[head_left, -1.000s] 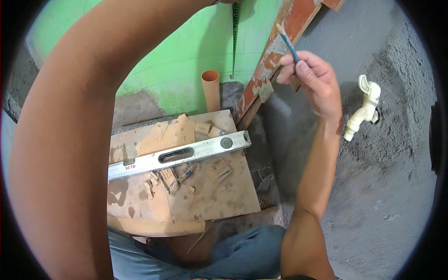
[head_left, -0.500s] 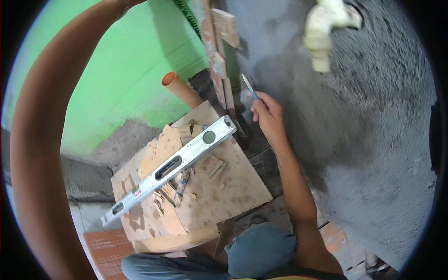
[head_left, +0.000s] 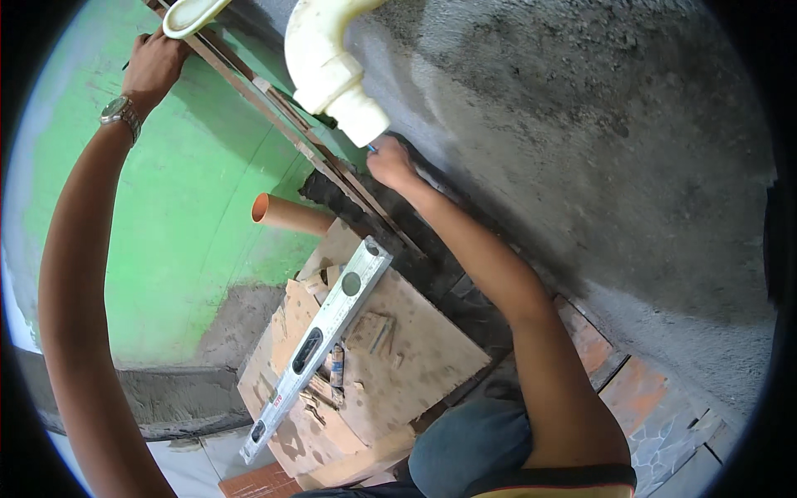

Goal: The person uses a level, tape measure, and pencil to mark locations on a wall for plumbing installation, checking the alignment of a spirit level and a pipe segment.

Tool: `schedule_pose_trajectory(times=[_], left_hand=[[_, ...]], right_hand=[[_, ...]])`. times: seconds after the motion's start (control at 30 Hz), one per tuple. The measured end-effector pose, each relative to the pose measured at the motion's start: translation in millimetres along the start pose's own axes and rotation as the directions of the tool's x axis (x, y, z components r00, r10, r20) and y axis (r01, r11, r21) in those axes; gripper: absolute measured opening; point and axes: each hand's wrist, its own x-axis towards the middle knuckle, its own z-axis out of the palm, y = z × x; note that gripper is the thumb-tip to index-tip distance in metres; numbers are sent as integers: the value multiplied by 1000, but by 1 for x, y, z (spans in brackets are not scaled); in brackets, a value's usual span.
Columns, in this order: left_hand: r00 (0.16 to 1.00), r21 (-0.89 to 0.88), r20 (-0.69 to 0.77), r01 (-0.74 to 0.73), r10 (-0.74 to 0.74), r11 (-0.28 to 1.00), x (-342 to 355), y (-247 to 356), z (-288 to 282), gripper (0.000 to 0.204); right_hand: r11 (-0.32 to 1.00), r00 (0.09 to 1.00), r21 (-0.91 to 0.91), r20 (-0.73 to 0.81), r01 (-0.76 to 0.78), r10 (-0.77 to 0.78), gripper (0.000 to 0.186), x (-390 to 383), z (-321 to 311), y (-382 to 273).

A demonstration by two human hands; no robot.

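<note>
My left hand (head_left: 156, 66), with a metal watch (head_left: 121, 112) on its wrist, is up at the far left. Its fingers close on the edge of a long narrow wooden strip (head_left: 278, 124) standing against the green wall. Low beside that strip, my right hand (head_left: 390, 163) pinches a blue pencil (head_left: 371, 148). Only a short bit of the pencil shows, just under the mouth of a cream pipe elbow (head_left: 328, 79). The elbow partly hides what lies behind it.
A spirit level (head_left: 320, 340) lies across a stained board (head_left: 415, 349) with broken tile pieces and scraps. An orange pipe (head_left: 290, 213) sticks out beside the green wall (head_left: 183, 224). Rough grey plaster (head_left: 598, 158) covers the right wall. Tiles (head_left: 647, 390) lie lower right.
My right hand has moved up and left with the pencil, to beside the wooden strip. The view has shifted, bringing my left hand, its watch and more of the strip into sight.
</note>
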Motion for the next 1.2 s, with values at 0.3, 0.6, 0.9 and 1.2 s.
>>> schedule_pose_trajectory(times=[0.3, 0.6, 0.9, 1.2], left_hand=[[998, -149, 55, 15, -7, 989, -4, -15, 18, 20], [999, -123, -22, 33, -36, 992, -4, 2, -13, 22], [888, -221, 374, 366, -268, 904, -6, 11, -43, 21], [985, -324, 33, 173, -172, 930, -39, 20, -38, 25]], right_hand=[[956, 982, 292, -165, -37, 88, 34, 41, 62, -4], [957, 987, 268, -146, 108, -70, 34, 67, 70, -1], [786, 997, 618, 66, -20, -27, 38, 113, 90, 29], [856, 955, 516, 234, 36, -182, 27, 116, 55, 40]])
